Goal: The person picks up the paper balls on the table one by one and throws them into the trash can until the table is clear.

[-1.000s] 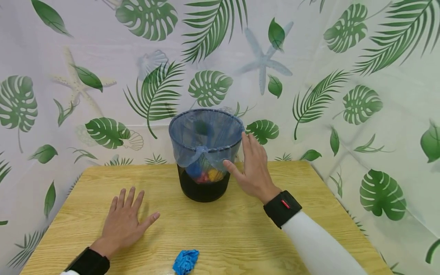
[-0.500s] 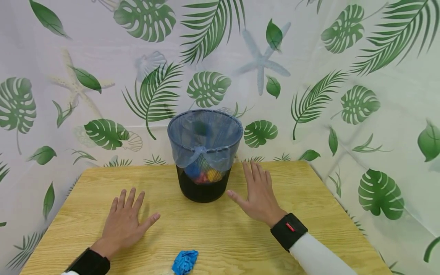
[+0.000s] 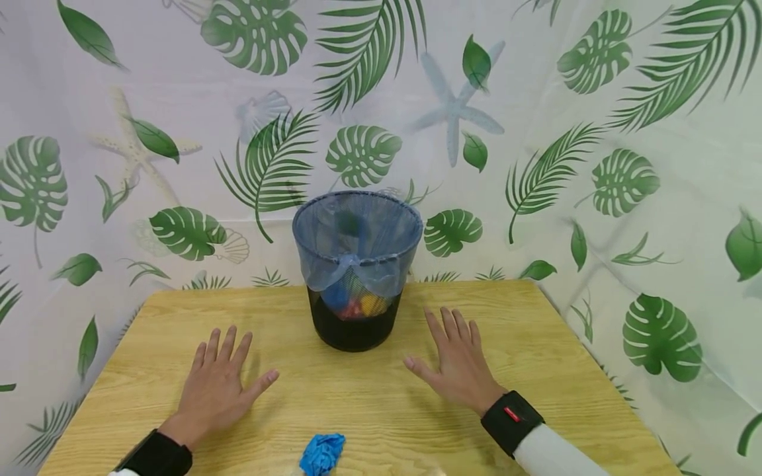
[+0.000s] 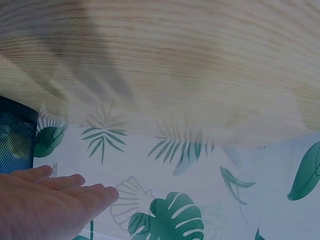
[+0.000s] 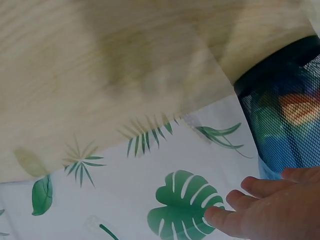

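My left hand [image 3: 215, 390] is held palm down over the left part of the wooden table [image 3: 357, 396], fingers straight and spread, nothing in it. On the other side my right hand [image 3: 461, 367] is stretched out the same way, also holding nothing. Between and beyond the hands stands a black mesh wastebasket [image 3: 352, 330], lined with a thin blue plastic bag [image 3: 381, 254] folded over its rim. Blue, red and yellow things [image 3: 352, 305] show through the mesh. A crumpled ball of blue paper [image 3: 321, 454] lies near the front edge, between the two wrists.
A white cloth [image 3: 536, 99] printed with green leaves, starfish and shells hangs behind the table and along its sides. The wastebasket stands near the table's back edge. Black bands [image 3: 512, 423] circle both wrists.
My right hand has drawn back from the wastebasket's right rim, down and toward me over the table. The left hand, wastebasket and blue paper ball stay where they were.
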Action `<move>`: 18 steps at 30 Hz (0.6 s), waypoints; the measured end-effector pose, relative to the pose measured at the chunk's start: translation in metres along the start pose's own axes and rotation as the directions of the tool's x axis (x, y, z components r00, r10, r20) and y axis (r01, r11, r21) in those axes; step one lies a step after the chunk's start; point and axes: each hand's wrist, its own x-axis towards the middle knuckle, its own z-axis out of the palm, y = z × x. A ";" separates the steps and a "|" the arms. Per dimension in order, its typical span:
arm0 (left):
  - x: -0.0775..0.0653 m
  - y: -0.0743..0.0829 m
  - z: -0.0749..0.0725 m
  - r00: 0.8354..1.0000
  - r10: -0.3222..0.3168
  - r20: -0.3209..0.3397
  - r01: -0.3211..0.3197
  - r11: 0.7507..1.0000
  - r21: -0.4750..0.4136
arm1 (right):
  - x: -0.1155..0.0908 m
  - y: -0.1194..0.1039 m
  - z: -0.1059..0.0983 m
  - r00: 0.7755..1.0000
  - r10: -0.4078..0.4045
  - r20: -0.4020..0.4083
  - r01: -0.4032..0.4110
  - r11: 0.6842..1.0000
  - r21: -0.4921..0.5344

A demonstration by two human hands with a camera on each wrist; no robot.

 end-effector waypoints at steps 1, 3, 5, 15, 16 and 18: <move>0.000 0.000 0.000 1.000 0.001 -0.001 -0.001 1.000 0.000 | -0.002 0.002 0.002 1.000 0.003 0.004 -0.003 1.000 -0.011; 0.001 0.000 -0.001 1.000 0.002 0.001 -0.002 1.000 -0.001 | -0.005 0.004 0.005 1.000 0.008 0.008 -0.008 1.000 -0.016; 0.000 0.000 -0.001 1.000 0.003 0.001 -0.003 1.000 -0.006 | -0.010 0.007 0.007 1.000 0.010 0.012 -0.009 1.000 -0.015; -0.003 -0.003 0.004 1.000 0.001 0.003 -0.001 1.000 -0.010 | -0.028 0.020 0.013 0.999 0.020 0.027 -0.020 1.000 -0.012; -0.003 -0.003 0.004 1.000 0.001 0.003 -0.001 1.000 -0.010 | -0.029 0.021 0.014 0.999 0.020 0.030 -0.020 1.000 -0.011; -0.005 -0.003 0.004 1.000 0.002 0.006 -0.002 1.000 -0.017 | -0.031 0.022 0.016 0.999 0.018 0.032 -0.017 1.000 -0.011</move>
